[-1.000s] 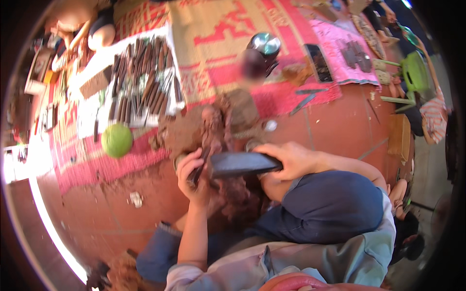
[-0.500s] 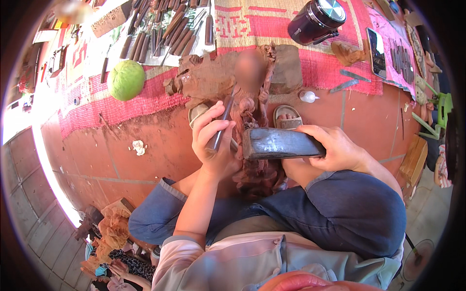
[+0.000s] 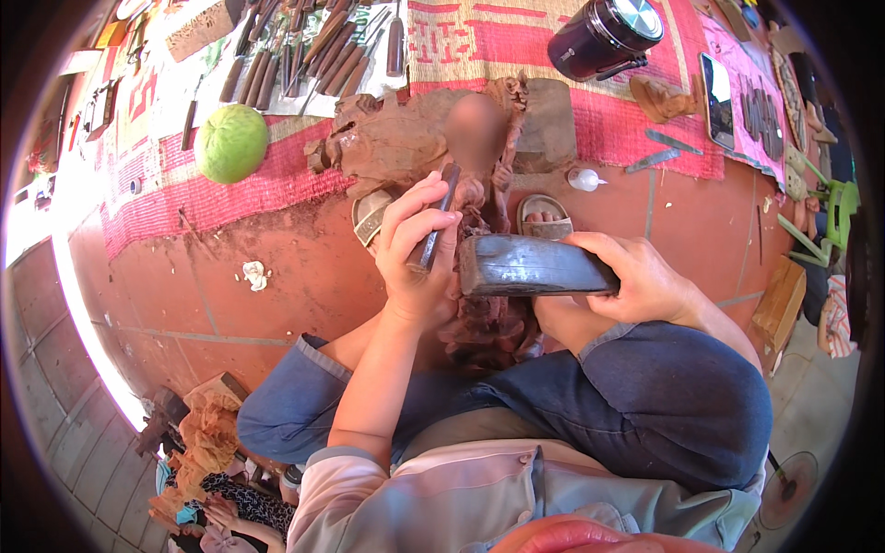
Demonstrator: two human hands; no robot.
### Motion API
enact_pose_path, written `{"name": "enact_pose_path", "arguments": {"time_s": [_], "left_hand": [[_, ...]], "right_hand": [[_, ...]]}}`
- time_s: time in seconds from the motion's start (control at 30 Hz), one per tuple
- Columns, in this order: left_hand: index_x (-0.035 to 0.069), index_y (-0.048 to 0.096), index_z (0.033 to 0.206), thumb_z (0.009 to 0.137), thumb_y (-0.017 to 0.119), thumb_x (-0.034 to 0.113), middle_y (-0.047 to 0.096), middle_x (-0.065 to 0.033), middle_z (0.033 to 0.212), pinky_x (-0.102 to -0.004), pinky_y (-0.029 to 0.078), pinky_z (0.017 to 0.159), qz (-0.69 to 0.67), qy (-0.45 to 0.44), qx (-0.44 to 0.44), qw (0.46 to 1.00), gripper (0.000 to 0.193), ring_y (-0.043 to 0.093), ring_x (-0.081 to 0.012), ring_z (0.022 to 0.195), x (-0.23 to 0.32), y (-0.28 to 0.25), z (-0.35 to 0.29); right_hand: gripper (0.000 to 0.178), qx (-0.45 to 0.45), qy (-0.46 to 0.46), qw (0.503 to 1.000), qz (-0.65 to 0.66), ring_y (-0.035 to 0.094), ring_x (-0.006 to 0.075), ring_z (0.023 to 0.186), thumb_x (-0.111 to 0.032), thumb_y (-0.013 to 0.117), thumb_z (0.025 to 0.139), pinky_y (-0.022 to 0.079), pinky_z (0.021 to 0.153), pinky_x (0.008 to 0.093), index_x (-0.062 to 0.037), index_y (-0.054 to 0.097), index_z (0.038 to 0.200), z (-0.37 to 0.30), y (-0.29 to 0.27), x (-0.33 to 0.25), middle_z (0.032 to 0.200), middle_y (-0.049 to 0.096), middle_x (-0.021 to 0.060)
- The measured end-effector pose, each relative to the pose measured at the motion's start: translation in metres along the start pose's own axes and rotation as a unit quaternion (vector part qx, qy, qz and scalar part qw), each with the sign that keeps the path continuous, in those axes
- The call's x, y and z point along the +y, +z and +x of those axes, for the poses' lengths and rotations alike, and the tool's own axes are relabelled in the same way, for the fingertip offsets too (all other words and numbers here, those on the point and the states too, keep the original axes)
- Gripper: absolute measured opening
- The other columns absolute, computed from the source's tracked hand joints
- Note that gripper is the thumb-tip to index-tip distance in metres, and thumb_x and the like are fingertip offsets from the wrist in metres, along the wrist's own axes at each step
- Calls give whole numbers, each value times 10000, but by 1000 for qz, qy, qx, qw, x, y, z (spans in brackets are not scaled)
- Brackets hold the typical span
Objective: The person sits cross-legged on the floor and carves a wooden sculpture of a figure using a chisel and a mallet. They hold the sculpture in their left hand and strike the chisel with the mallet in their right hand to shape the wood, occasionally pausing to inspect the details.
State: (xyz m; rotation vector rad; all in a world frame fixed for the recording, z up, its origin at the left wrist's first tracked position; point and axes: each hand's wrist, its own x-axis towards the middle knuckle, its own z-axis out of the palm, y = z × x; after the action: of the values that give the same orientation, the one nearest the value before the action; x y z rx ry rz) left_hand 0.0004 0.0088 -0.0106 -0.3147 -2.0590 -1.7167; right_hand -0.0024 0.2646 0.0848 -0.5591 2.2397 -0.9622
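My left hand (image 3: 415, 249) is wrapped round a carving chisel (image 3: 435, 221) with a dark handle, held at a slant; its working end is hidden. In my right hand (image 3: 636, 276) is a dark, worn wooden block mallet (image 3: 539, 267), level and just right of the chisel. Below both lies a reddish-brown wood carving (image 3: 470, 195) of a figure, stretched from between my bent legs to past my feet. A blurred round part sits at its far end, beside a staff-like piece (image 3: 502, 175). The mallet covers the carving's middle.
Many carving tools (image 3: 332, 46) lie on a sheet at the far left, near a green round fruit (image 3: 231, 144). A black flask (image 3: 604, 41) stands on the red mat (image 3: 498, 55). A small white bottle (image 3: 584, 180), a phone (image 3: 716, 101) and a wood block (image 3: 779, 300) are to the right.
My left hand has moved slightly up and right, and the chisel in it is tilted differently. The mallet has shifted up a little. The whole view has drifted slightly.
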Motion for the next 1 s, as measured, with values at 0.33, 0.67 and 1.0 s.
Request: {"name": "enact_pose_path", "arguments": {"time_s": [0.33, 0.67, 1.0], "left_hand": [[7, 567, 871, 786, 665, -68, 606, -153, 1011, -360, 471, 907, 40, -36, -53, 997, 150, 608, -255, 1014, 16, -6, 29], [17, 562, 853, 740, 687, -78, 614, -149, 977, -376, 524, 882, 53, 47, 13, 997, 194, 632, -266, 947, -1, 7, 14], [29, 593, 835, 729, 696, -87, 616, -144, 966, -382, 513, 902, 35, 45, 10, 998, 188, 633, -272, 964, -5, 4, 13]], "right_hand": [[720, 62, -111, 981, -145, 614, 307, 772, -103, 698, 615, 503, 653, 392, -175, 487, 1299, 7, -16, -13, 882, 599, 85], [606, 218, -249, 844, -422, 412, 125, 559, -160, 565, 647, 372, 510, 233, -369, 602, 1215, 23, -29, -49, 666, 360, -20], [702, 194, -199, 871, -405, 457, 149, 589, -126, 609, 604, 426, 546, 264, -341, 560, 1270, 17, -23, -52, 685, 395, -12]]}}
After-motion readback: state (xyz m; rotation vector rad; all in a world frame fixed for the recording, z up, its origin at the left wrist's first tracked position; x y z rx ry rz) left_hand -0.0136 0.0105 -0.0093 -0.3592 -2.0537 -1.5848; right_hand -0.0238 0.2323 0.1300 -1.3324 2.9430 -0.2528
